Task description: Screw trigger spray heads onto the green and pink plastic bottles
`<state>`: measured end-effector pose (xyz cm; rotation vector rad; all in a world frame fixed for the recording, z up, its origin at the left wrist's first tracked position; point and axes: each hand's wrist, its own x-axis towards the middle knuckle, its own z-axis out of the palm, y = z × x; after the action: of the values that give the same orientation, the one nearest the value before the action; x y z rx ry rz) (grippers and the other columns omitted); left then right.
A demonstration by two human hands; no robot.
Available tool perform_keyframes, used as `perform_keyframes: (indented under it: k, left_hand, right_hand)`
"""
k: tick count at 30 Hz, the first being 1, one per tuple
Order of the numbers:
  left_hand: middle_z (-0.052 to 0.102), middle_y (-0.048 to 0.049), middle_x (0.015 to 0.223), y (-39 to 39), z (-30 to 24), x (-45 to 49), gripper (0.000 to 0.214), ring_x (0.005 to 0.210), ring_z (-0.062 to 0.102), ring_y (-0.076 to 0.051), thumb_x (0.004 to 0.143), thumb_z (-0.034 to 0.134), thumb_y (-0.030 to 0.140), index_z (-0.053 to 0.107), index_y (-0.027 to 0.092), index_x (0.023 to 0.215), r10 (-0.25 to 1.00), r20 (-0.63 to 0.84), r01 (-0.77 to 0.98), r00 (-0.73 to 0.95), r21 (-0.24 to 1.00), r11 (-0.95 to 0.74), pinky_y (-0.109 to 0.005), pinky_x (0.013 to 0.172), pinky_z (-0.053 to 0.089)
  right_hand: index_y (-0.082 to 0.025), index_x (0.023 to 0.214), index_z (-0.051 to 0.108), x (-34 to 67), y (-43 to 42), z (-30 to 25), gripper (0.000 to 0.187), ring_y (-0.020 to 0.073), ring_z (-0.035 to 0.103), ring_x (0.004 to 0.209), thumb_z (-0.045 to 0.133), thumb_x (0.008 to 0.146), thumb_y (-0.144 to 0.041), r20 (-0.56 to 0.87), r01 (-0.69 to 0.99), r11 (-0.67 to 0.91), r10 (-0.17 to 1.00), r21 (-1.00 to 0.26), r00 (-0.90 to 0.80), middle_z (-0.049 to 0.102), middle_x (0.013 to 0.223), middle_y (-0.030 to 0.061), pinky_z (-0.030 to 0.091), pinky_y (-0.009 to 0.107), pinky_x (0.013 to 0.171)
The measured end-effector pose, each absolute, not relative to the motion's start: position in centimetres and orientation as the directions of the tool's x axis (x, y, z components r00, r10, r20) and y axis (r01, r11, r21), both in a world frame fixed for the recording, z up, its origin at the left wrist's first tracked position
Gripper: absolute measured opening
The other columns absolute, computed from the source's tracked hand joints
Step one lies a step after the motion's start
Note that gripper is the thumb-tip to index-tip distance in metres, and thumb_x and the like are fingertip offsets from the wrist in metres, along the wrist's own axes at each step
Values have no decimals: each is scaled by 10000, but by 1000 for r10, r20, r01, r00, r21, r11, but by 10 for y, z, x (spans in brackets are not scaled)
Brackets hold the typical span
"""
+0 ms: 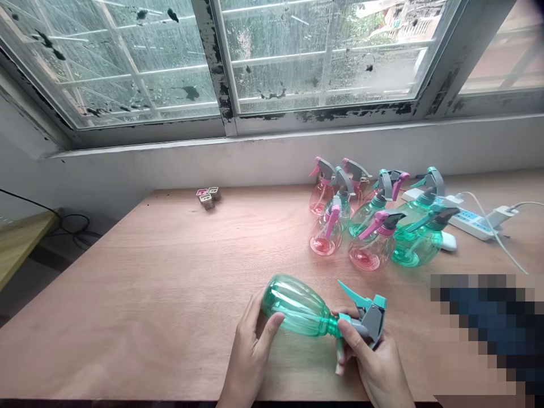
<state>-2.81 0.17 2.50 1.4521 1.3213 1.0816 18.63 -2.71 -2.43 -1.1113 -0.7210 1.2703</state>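
Note:
A clear green spray bottle (300,306) lies sideways in the air above the front of the table, its base to the left and its grey and teal trigger head (370,317) to the right. My left hand (254,345) is closed round the base end, thumb on the near side. At the neck, my right hand (374,357) grips the teal collar with its thumb on top; some of its fingers are hidden behind the head. The trigger points up and away from me. The bottle looks empty.
Several pink and green spray bottles (369,243) stand together at the back right. Behind them lie a white power strip (476,224) and cables. Small grey and pink blocks (207,200) sit near the back edge. A window (331,56) rises beyond the table (170,294). A blurred patch covers the right front.

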Motion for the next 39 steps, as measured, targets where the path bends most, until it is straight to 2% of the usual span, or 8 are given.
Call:
perform_keyframes:
  k: [7, 10, 14, 18, 23, 30, 35, 39]
  left_hand:
    - [589, -78, 1578, -5, 31, -25, 537, 1507, 464, -315, 1072, 518, 579, 526, 276, 1514, 996, -62, 180, 68, 983, 48, -458, 1250, 328]
    - [646, -102, 1483, -9, 34, -23, 573, 1436, 521, -350, 1072, 400, 669, 569, 252, 1426, 997, -73, 148, -26, 986, 76, -473, 1156, 409]
    - [716, -113, 1333, -7, 30, -23, 564, 1278, 642, -369, 987, 553, 722, 610, 234, 1263, 990, -87, 95, -113, 991, 98, -452, 1024, 500]
    - [638, -94, 1480, -2, 24, -27, 577, 1427, 550, -350, 975, 650, 637, 584, 283, 1427, 999, -37, 143, -15, 989, 38, -464, 1173, 438]
    - [364, 9, 1729, -1, 16, -28, 574, 1620, 281, -303, 1038, 639, 439, 453, 460, 1581, 989, 93, 353, 113, 927, -128, -503, 1309, 260]
    - [588, -68, 1552, -9, 24, -27, 556, 1453, 520, -329, 1032, 618, 540, 472, 363, 1539, 993, 25, 240, 112, 969, -52, -486, 1217, 392]
    - [588, -28, 1485, -6, 29, -28, 382, 1423, 522, -285, 1067, 583, 487, 599, 388, 1436, 989, 105, 206, 106, 970, -125, -414, 1200, 404]
    - [515, 4, 1582, -5, 25, -30, 484, 1496, 455, -283, 1045, 650, 433, 543, 479, 1515, 982, 118, 230, 145, 962, -149, -426, 1251, 357]
  right_hand:
    - [-201, 1000, 702, 178, -29, -13, 410, 143, 595, 361, 931, 835, -498, -99, -366, -11, 970, -931, 222, 670, 479, -27, 505, 222, 433]
    - [-215, 1015, 708, 179, -31, -14, 371, 156, 607, 400, 917, 853, -475, -73, -321, -1, 974, -947, 214, 671, 501, -33, 521, 247, 479]
    - [-208, 994, 752, 179, -33, -15, 368, 173, 621, 416, 928, 824, -482, -67, -234, -18, 977, -972, 201, 676, 506, -24, 534, 269, 495]
    - [-209, 991, 741, 179, -32, -15, 364, 155, 606, 402, 922, 835, -483, -67, -260, -4, 970, -966, 233, 656, 482, -32, 522, 236, 465]
    - [-217, 985, 682, 181, -29, -17, 364, 113, 546, 340, 889, 884, -500, -75, -343, 38, 947, -939, 311, 612, 501, -66, 441, 178, 364]
    - [-205, 962, 704, 183, -30, -22, 361, 111, 563, 385, 896, 876, -498, -69, -304, 28, 950, -952, 303, 605, 527, -61, 431, 188, 413]
    - [-197, 940, 738, 183, -30, -23, 355, 124, 579, 407, 937, 828, -468, -78, -262, 2, 952, -965, 296, 645, 559, -36, 468, 212, 444]
    - [-211, 995, 722, 185, -29, -22, 340, 123, 606, 417, 913, 869, -462, -61, -338, 41, 957, -940, 283, 671, 607, -38, 488, 206, 455]
